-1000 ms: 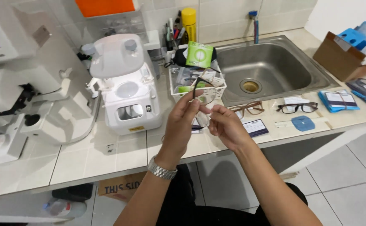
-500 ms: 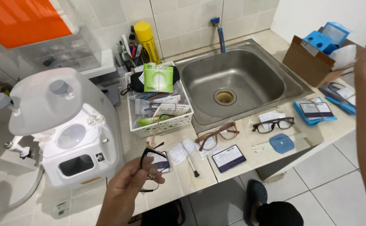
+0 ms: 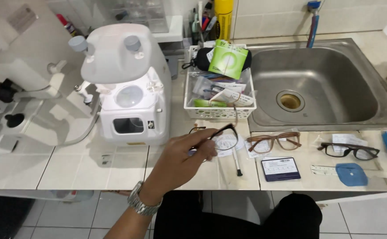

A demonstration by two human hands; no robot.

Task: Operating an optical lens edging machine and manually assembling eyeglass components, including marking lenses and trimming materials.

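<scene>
Glasses held over the table's near edge

Tiled table (image 3: 69, 170) carries everything, with a steel sink (image 3: 321, 93) at the far right and a white machine (image 3: 129, 88) at the left. Between them stands a white basket (image 3: 220, 110) of packets. Brown glasses (image 3: 273, 142) and black glasses (image 3: 348, 150) lie flat at the right, likely set aside. Left hand (image 3: 182, 161) pinches a dark-framed pair (image 3: 218, 135) by its rim, raised just right of the fingertips. The right hand is out of view.

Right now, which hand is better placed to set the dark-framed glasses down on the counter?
Left, probably. The left hand already grips the dark-framed glasses just above the tiled counter beside the white machine. The right hand is out of view.
</scene>
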